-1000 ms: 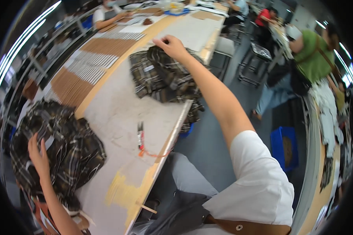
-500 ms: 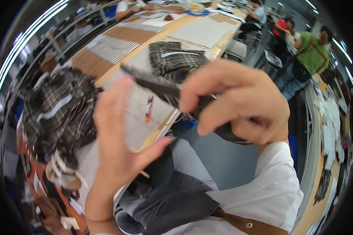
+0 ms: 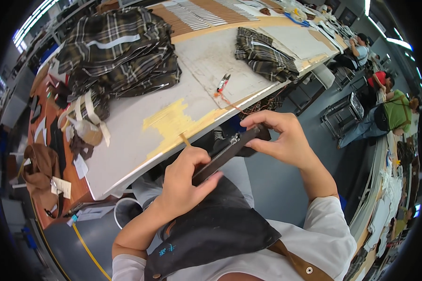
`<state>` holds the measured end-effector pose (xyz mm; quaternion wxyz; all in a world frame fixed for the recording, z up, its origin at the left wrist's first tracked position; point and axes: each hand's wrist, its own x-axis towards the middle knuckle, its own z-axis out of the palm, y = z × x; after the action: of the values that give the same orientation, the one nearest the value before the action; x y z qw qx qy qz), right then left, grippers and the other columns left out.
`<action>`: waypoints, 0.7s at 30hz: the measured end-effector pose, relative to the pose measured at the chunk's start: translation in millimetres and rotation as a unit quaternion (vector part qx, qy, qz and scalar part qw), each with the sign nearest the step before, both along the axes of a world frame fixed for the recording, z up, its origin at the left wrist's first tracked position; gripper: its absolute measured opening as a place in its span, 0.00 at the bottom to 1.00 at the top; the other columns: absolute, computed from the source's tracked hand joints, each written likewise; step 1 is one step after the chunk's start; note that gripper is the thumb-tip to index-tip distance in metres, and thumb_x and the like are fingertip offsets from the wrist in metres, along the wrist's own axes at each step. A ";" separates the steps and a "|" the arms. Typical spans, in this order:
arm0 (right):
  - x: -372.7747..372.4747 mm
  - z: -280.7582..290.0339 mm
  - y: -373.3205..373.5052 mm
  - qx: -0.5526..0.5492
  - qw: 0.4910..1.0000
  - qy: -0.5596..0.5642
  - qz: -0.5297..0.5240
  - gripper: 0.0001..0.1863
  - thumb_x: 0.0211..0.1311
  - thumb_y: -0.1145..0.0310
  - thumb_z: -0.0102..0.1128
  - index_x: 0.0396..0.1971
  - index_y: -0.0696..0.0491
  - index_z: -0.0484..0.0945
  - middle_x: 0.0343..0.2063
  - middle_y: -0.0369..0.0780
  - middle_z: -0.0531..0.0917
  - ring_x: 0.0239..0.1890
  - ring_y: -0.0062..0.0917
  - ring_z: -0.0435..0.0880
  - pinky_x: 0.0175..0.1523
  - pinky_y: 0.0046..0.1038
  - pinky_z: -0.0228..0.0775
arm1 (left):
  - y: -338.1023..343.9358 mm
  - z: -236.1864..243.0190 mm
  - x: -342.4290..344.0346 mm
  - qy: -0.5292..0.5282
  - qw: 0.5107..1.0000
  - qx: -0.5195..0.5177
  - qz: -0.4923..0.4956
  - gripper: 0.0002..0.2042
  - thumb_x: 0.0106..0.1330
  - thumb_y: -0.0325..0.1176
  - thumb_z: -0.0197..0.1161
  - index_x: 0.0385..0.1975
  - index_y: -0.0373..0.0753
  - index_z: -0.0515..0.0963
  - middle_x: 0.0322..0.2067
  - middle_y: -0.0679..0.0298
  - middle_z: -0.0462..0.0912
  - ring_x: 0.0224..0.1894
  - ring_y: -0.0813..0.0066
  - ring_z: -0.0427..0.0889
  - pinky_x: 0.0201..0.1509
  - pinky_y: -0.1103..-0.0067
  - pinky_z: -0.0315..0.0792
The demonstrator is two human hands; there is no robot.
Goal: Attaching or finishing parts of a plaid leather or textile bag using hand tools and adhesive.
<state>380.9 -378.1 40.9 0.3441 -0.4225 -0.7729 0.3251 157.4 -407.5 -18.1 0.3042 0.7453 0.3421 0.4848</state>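
Observation:
In front of my lap a dark zippered piece [image 3: 222, 155] is stretched slantwise between both hands. Its metal zipper teeth run along the length, with a silvery slider near the upper right end. My left hand [image 3: 179, 181] pinches the lower left end between thumb and bent fingers. At the other end, my right hand [image 3: 286, 141] grips the piece beside the slider, thumb below and fingers above. Thread snips [image 3: 223, 83] with red handles lie on the worktable [image 3: 126, 126] beyond, with an orange cord trailing toward the edge.
Folded plaid fabric lies in a large pile [image 3: 122, 51] at left and a smaller stack [image 3: 266, 54] farther right. A clear bottle [image 3: 88, 132] and a brown fabric item [image 3: 41, 172] sit at the left. Co-workers and a wheeled cart [image 3: 344, 112] are at the far right.
My left hand, open and apart from the zippered piece before, now pinches its end. Both hands have come down and away from the camera. The view has swung, showing more table.

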 end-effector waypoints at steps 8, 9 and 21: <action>-45.7 -15.2 -18.0 -0.020 0.999 0.041 0.013 0.18 0.41 0.79 0.65 0.37 0.56 0.76 0.26 0.36 0.79 0.25 0.17 0.76 0.29 0.17 0.67 | -11.9 -12.1 -11.0 -0.085 0.995 -0.050 0.026 0.10 0.50 0.20 0.63 0.34 0.31 0.77 0.27 0.62 0.77 0.28 0.77 0.76 0.32 0.85 0.70; -48.0 -16.9 -16.7 -0.024 0.999 0.035 0.005 0.17 0.41 0.79 0.65 0.36 0.55 0.76 0.24 0.36 0.79 0.24 0.16 0.75 0.28 0.16 0.67 | -12.4 -13.5 -13.2 -0.080 0.994 -0.069 0.024 0.10 0.51 0.21 0.63 0.35 0.32 0.77 0.28 0.60 0.79 0.29 0.76 0.77 0.33 0.83 0.70; -75.0 -26.3 -15.0 -0.019 0.998 -0.036 0.053 0.08 0.41 0.75 0.68 0.24 0.59 0.78 0.15 0.38 0.75 0.15 0.17 0.70 0.20 0.19 0.60 | -24.2 -26.8 -49.3 0.002 0.998 -0.022 0.050 0.08 0.51 0.20 0.60 0.32 0.33 0.78 0.27 0.58 0.80 0.29 0.68 0.80 0.29 0.80 0.72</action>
<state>305.9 -393.0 14.6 0.2902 -0.3993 -0.7995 0.3421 108.0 -431.7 -45.0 0.2950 0.7213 0.3904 0.4902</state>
